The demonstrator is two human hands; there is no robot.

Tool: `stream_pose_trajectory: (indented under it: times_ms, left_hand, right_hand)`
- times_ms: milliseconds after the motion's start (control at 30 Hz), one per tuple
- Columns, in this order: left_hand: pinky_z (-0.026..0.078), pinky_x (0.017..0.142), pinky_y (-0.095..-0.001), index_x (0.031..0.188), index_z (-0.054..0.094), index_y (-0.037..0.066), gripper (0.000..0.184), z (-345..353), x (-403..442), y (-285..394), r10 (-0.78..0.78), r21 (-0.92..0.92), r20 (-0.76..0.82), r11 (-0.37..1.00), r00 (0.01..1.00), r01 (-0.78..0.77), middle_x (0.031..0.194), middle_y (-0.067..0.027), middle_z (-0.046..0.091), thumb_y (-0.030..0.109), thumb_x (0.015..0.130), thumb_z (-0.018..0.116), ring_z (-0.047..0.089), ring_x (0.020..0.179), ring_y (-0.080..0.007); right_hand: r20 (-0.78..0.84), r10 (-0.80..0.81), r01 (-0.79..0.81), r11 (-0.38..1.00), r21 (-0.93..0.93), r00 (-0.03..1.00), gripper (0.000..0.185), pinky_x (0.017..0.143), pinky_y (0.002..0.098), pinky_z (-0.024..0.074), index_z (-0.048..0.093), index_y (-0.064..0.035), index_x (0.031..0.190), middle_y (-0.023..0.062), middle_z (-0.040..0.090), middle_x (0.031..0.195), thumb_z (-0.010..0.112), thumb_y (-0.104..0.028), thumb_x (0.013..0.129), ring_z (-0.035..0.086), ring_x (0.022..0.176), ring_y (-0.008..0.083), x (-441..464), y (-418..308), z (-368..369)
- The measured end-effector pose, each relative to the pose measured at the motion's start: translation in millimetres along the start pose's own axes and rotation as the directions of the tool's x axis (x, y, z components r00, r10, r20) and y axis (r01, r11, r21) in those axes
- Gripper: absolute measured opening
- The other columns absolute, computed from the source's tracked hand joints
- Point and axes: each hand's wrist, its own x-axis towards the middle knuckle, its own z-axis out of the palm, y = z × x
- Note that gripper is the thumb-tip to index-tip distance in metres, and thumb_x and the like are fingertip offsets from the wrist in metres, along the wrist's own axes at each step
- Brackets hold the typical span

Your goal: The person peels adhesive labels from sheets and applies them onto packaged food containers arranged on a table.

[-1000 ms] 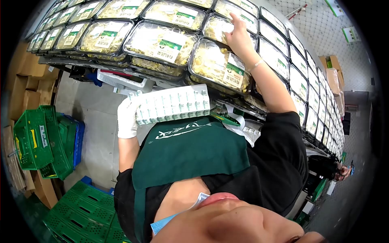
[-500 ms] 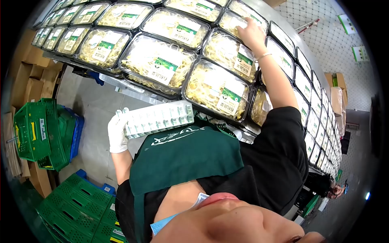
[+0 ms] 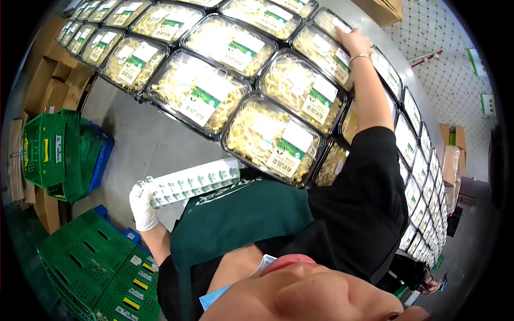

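Upper right of the frame, right hand point(image 3: 354, 41): bare, fingers bent at the lid of a far sprout pack point(image 3: 326, 22); cannot tell whether they pinch a label or only press.
Left of centre, left hand point(image 3: 143, 207): white-gloved, closed on one end of the label sheets point(image 3: 195, 182); far end reaches the apron point(image 3: 241, 214).
Sprout packs, top and right: close rows; near-corner pack point(image 3: 273, 140) just beside the apron.
Risk, label: may crease or sit crooked if pressed at this full stretch, on glossy film.
Risk, rows: forearm point(image 3: 372, 101) passes over lids; a low elbow could skew packs.
Risk, sheets: held at one end only; could sag, or bend against the apron if the body leans in.
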Motion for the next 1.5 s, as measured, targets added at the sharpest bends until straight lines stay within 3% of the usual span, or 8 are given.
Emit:
stream_pose_trajectory:
  times_ms: [200, 300, 400, 633, 767, 933, 1233, 1500]
  left_hand:
    - [0.042, 0.060, -0.0216, 0.081, 0.057, -0.002, 0.013, 43.9, -23.7, 43.7, 0.126, 0.316, 0.195, 0.931, 0.973, -0.184, 0.076, -0.0049, 0.059, 0.000, 0.068, 0.056, 0.054, 0.066, -0.0106]
    - [0.043, 0.062, -0.0245, 0.083, 0.059, -0.003, 0.015, 71.2, -31.0, 42.8, 0.248, 0.393, 0.500, 0.789, 0.830, -0.472, 0.075, -0.0054, 0.057, 0.007, 0.073, 0.056, 0.053, 0.066, -0.0129]
    - [0.040, 0.053, -0.0265, 0.081, 0.059, 0.002, 0.015, 83.7, -60.5, 30.8, 0.254, 0.407, 0.552, 0.749, 0.794, -0.522, 0.060, -0.0083, 0.050, 0.015, 0.074, 0.060, 0.048, 0.054, -0.0144]
    - [0.041, 0.054, -0.0258, 0.085, 0.058, 0.003, 0.018, 58.6, -136.2, -7.8, 0.148, 0.448, 0.567, 0.770, 0.810, -0.454, 0.065, -0.0072, 0.053, 0.015, 0.072, 0.063, 0.045, 0.055, -0.0129]
    - [0.043, 0.062, -0.0258, 0.082, 0.058, -0.003, 0.018, 41.5, -156.0, -23.1, -0.094, 0.344, 0.753, 0.900, 0.651, -0.267, 0.081, -0.0104, 0.061, 0.005, 0.067, 0.066, 0.053, 0.068, -0.0128]
    - [0.045, 0.077, -0.0277, 0.093, 0.059, -0.004, 0.022, 40.1, -169.4, -41.9, -0.204, 0.242, 0.786, 0.970, 0.584, 0.013, 0.094, -0.0121, 0.062, 0.000, 0.071, 0.060, 0.058, 0.085, -0.0175]
    - [0.042, 0.085, -0.0325, 0.107, 0.049, -0.004, 0.042, 89.8, -163.9, -51.3, -0.112, 0.212, 0.872, 0.964, 0.477, -0.162, 0.106, -0.0156, 0.055, -0.002, 0.067, 0.061, 0.054, 0.097, -0.0218]
    - [0.047, 0.073, -0.0247, 0.096, 0.054, -0.005, 0.025, 148.7, -144.1, -47.9, -0.144, 0.177, 0.731, 0.984, 0.667, 0.019, 0.092, -0.0120, 0.060, -0.006, 0.071, 0.056, 0.058, 0.082, -0.0149]
  right_hand:
    - [-0.049, -0.390, 0.329, 0.697, 0.637, 0.920, 0.052, 0.085, 0.0268, 0.0378, 0.051, -0.0001, 0.109, 0.0117, 0.058, 0.099, 0.055, -0.042, 0.077, 0.052, 0.096, 0.0196, -51.8, 3.2, -33.2]
    - [0.019, -0.904, 0.375, 0.196, 0.906, 0.427, 0.028, 0.081, 0.0230, 0.0389, 0.055, -0.0008, 0.103, 0.0021, 0.058, 0.094, 0.054, -0.021, 0.083, 0.051, 0.089, 0.0102, -215.6, -23.3, -102.1]
    - [-0.186, -0.982, 0.555, -0.139, 0.820, 0.029, 0.033, 0.076, 0.0319, 0.0421, 0.055, -0.0033, 0.099, 0.0093, 0.059, 0.088, 0.062, -0.024, 0.075, 0.055, 0.086, 0.0213, -359.1, -3.6, -138.1]
    - [-0.459, -0.884, 0.936, -0.229, 0.266, -0.086, 0.015, 0.058, 0.0293, 0.0383, 0.049, -0.0092, 0.068, 0.0027, 0.047, 0.062, 0.061, -0.017, 0.064, 0.050, 0.065, 0.0196, -466.9, 30.5, -121.1]
    - [-0.365, -0.929, 0.764, -0.191, 0.617, 0.063, 0.011, 0.063, 0.0311, 0.0427, 0.053, -0.0073, 0.071, 0.0053, 0.051, 0.067, 0.063, -0.011, 0.068, 0.051, 0.067, 0.0218, -474.6, 75.7, -118.8]
    - [-0.095, -0.477, 0.381, 0.550, 0.743, 0.874, 0.021, 0.061, 0.0234, 0.0439, 0.057, -0.0007, 0.090, 0.0034, 0.060, 0.076, 0.059, -0.017, 0.077, 0.053, 0.067, 0.0096, -366.8, 150.9, -105.9]
    - [-0.105, -0.470, 0.461, 0.881, -0.105, 0.876, 0.057, 0.083, 0.0366, 0.0403, 0.043, -0.0034, 0.114, 0.0167, 0.057, 0.098, 0.054, -0.043, 0.076, 0.053, 0.093, 0.0313, -313.9, 194.0, -70.6]
    - [0.127, -0.264, 0.176, 0.863, 0.474, 0.956, 0.043, 0.076, 0.0349, 0.0433, 0.060, -0.0029, 0.090, 0.0146, 0.062, 0.086, 0.051, -0.042, 0.077, 0.058, 0.086, 0.0254, -209.4, 185.7, -51.9]
